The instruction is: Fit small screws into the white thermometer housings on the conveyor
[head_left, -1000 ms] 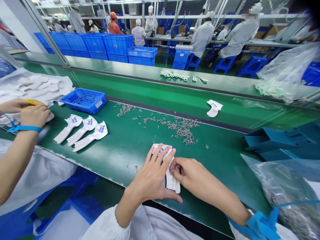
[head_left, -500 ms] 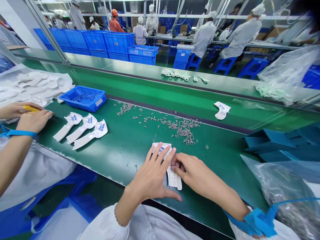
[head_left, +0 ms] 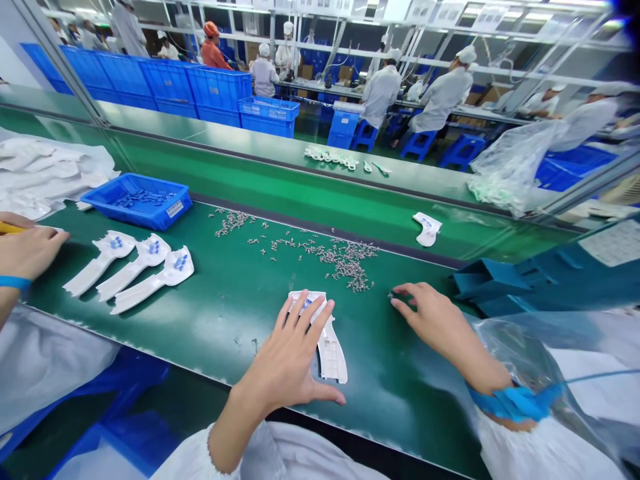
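Note:
My left hand (head_left: 285, 360) lies spread over a white curved plastic shell (head_left: 333, 353), fingers stretched across its wide upper end and thumb out to the side. Blue bits show on the shell between the fingers; the palm side is hidden. Off to the right, my right hand (head_left: 435, 320) is low over the green work surface, with thumb and index fingertips apart around a tiny metal piece (head_left: 391, 295). Whether they touch it I cannot tell. Many small metal pieces (head_left: 350, 257) lie scattered beyond my hands.
Left of me are several similar white shells (head_left: 170, 273) with blue bits and a blue tray (head_left: 135, 207) of small blue parts. A co-worker's hand (head_left: 30, 250) is at far left. Another white piece (head_left: 427, 229) lies beyond the ledge. Teal bins (head_left: 525, 280) and a clear bag (head_left: 520, 347) stand right.
My right hand has moved off the shell, rightward to the lone tiny metal piece. My left hand stays on the shell. The camera view has turned somewhat right.

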The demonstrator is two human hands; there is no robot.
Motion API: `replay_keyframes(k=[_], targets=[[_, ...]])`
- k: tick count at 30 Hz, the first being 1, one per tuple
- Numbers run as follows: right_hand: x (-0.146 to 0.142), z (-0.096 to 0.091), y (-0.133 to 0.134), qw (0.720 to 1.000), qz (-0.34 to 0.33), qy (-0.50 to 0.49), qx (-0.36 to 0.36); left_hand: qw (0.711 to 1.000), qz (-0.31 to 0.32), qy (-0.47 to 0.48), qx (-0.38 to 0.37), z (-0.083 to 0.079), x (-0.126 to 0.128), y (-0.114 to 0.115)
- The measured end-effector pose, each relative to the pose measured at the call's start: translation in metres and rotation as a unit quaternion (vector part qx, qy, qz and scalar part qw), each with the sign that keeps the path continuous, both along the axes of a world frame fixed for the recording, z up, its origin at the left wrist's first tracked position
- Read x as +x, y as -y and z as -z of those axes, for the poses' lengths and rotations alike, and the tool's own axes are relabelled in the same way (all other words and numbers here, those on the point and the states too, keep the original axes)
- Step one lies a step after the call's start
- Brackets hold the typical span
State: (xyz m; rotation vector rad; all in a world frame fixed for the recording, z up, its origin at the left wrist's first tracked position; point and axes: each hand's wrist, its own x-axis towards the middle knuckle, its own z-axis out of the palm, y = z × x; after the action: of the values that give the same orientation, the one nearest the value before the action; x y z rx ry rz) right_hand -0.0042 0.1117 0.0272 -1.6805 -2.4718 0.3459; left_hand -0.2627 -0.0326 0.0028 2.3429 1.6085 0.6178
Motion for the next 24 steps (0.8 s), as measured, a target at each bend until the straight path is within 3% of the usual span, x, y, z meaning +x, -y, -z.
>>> replay_keyframes(k=[5,11,15,19,22,24], targets=[[0.016,0.018,-0.011,0.999,0.002,-0.035,-0.024,1.0,0.003,0.004,0.005,0.0,-0.001,-0.002],[0.003,0.014,-0.009,0.997,-0.015,-0.081,-0.004,1.0,0.005,0.01,0.001,-0.003,-0.002,0.001],[-0.004,0.008,-0.011,0.986,-0.014,-0.154,-0.063,0.998,-0.007,0.057,0.004,-0.009,-0.005,0.005],[-0.021,0.003,-0.015,0.931,-0.024,-0.325,-0.165,0.993,-0.03,0.11,0.027,-0.033,-0.006,-0.019],[-0.036,0.001,-0.014,0.861,-0.021,-0.444,-0.245,0.995,0.019,0.096,0.019,-0.053,0.001,-0.062],[-0.042,0.002,-0.013,0.825,-0.006,-0.497,-0.269,0.993,0.043,0.112,0.003,-0.058,0.009,-0.093]])
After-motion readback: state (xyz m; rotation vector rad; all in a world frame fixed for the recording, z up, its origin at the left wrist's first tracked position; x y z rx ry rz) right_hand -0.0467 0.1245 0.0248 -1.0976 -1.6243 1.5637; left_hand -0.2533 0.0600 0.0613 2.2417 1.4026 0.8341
